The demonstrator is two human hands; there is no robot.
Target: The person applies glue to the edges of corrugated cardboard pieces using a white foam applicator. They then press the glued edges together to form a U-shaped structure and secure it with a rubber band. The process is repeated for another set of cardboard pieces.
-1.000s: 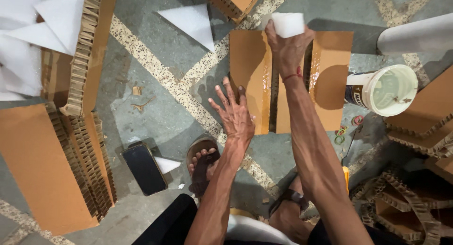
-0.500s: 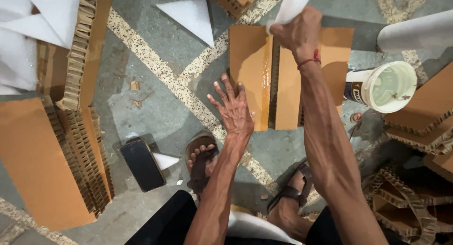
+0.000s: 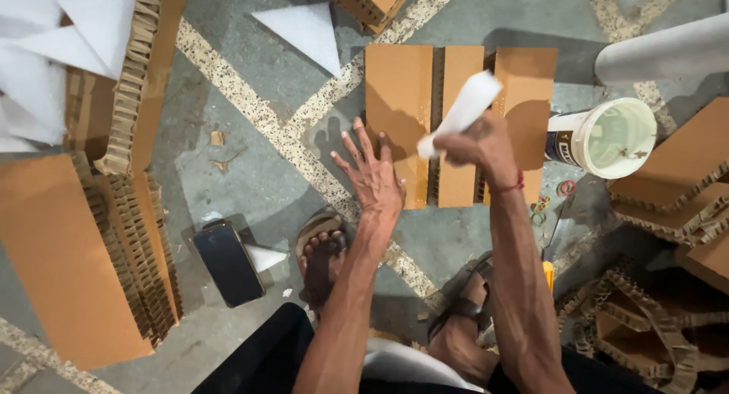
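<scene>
Now the right hand (image 3: 480, 147), gripping a white strip (image 3: 461, 113), has drawn back toward the body; the left hand (image 3: 374, 174) stays open, splayed against the grooved cardboard panel (image 3: 399, 90).

Grey concrete floor (image 3: 235, 174) with speckled pale inlay stripes (image 3: 266, 121), hard overhead light, sharp shadows

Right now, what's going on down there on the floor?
A person crouches over a grooved brown cardboard panel lying flat on the floor. The left hand presses on its near edge with fingers spread. The right hand holds a white folded strip in a closed grip just above the panel. A white bucket lies to the right, and a dark phone rests by the sandalled foot.
</scene>
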